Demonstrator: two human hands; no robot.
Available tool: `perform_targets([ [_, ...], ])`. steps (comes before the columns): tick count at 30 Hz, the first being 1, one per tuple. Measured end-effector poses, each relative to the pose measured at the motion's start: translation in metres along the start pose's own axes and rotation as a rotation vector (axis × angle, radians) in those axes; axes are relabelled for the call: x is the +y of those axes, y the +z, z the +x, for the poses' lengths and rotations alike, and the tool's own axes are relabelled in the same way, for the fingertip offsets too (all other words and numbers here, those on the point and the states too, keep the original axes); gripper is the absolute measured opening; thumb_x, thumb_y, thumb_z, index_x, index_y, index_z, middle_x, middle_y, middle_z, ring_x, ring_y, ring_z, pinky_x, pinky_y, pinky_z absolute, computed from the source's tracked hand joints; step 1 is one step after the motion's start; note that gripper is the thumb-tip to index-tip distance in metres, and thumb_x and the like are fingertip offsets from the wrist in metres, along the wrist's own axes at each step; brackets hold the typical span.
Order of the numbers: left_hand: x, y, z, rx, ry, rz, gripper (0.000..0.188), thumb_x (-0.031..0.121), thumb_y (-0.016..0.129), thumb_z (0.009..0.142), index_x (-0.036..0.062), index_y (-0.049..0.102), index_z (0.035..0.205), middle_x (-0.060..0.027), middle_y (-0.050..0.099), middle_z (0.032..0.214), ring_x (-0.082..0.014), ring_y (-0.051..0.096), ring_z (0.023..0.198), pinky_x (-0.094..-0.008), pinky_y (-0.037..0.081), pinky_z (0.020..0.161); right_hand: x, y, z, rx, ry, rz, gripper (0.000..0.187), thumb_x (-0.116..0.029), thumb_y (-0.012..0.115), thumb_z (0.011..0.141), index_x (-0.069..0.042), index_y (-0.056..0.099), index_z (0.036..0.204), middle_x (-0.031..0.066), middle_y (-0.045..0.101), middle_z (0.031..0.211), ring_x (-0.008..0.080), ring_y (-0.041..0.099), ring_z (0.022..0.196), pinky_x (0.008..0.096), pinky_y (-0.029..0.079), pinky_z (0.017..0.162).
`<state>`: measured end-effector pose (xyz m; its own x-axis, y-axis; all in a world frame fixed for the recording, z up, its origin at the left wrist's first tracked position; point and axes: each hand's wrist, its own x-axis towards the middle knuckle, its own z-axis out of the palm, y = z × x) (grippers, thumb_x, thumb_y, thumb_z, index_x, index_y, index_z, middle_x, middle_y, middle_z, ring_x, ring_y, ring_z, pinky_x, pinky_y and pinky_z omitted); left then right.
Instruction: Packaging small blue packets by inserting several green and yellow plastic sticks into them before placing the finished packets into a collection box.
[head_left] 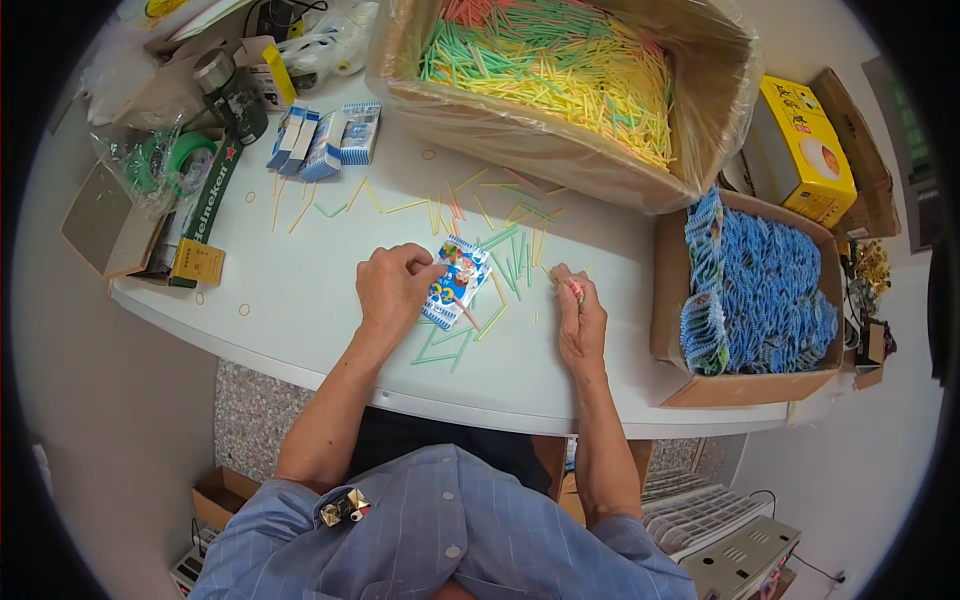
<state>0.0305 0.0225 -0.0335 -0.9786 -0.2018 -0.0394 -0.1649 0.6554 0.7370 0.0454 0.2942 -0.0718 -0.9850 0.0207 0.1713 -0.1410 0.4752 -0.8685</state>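
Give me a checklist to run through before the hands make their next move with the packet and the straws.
1. Left hand on the small printed packet: ok, fingers touch its left edge.
2. Right hand holding something: ok, a small pinkish piece sits at the fingertips; what it is, cannot tell.
3. Loose straws within reach: ok, scattered on the white table between and beyond the hands.
4. Packet open: cannot tell.
5. Supply box of straws: ok, well filled, at the far edge.
6. Box of blue packets: ok, to the right, packed full.
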Motion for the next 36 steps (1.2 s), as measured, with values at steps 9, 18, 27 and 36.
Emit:
perform_targets([
  [9, -0.015, -0.009, 0.001, 0.097, 0.22, 0.102, 0.022, 0.023, 0.068, 0.092, 0.0029, 0.075, 0.088, -0.0165, 0.07, 0.079, -0.03, 0.066, 0.073, -0.0401, 0.051, 0.066, 0.005, 0.002, 0.0, 0.033, -0.074, -0.013, 0.028, -0.016, 0.054, 0.105, 0.005, 0.064, 0.12, 0.013, 0.072, 0.115, 0.0157, 0.061, 0.088, 0.035, 0.039, 0.11],
  [18, -0.014, -0.017, 0.0, 0.268, 0.331, 0.261, 0.019, 0.018, 0.062, 0.096, 0.0043, 0.073, 0.103, -0.0164, 0.069, 0.079, -0.0317, 0.065, 0.071, -0.0414, 0.051, 0.064, 0.008, 0.003, 0.002, 0.05, -0.056, 0.009, 0.03, -0.016, 0.055, 0.105, 0.005, 0.065, 0.123, 0.0116, 0.072, 0.111, 0.015, 0.058, 0.086, 0.0301, 0.046, 0.097],
  [27, -0.015, -0.022, 0.008, 0.125, -0.201, -1.082, 0.02, 0.018, 0.065, 0.098, -0.001, 0.07, 0.103, -0.0055, 0.072, 0.089, -0.0089, 0.068, 0.08, -0.0259, 0.055, 0.071, -0.002, 0.003, 0.002, 0.068, 0.0, 0.043, 0.03, -0.017, 0.054, 0.105, 0.006, 0.067, 0.12, 0.006, 0.065, 0.091, 0.013, 0.055, 0.085, 0.0253, 0.045, 0.085],
  [36, 0.007, -0.028, 0.008, -0.012, -0.288, -1.334, 0.025, 0.017, 0.071, 0.094, -0.0008, 0.066, 0.111, -0.0089, 0.073, 0.1, -0.0123, 0.071, 0.086, -0.0269, 0.058, 0.076, -0.01, 0.004, 0.002, 0.061, 0.061, 0.069, 0.031, -0.017, 0.055, 0.104, 0.007, 0.066, 0.12, 0.0106, 0.069, 0.093, 0.0156, 0.061, 0.084, 0.0359, 0.037, 0.112],
])
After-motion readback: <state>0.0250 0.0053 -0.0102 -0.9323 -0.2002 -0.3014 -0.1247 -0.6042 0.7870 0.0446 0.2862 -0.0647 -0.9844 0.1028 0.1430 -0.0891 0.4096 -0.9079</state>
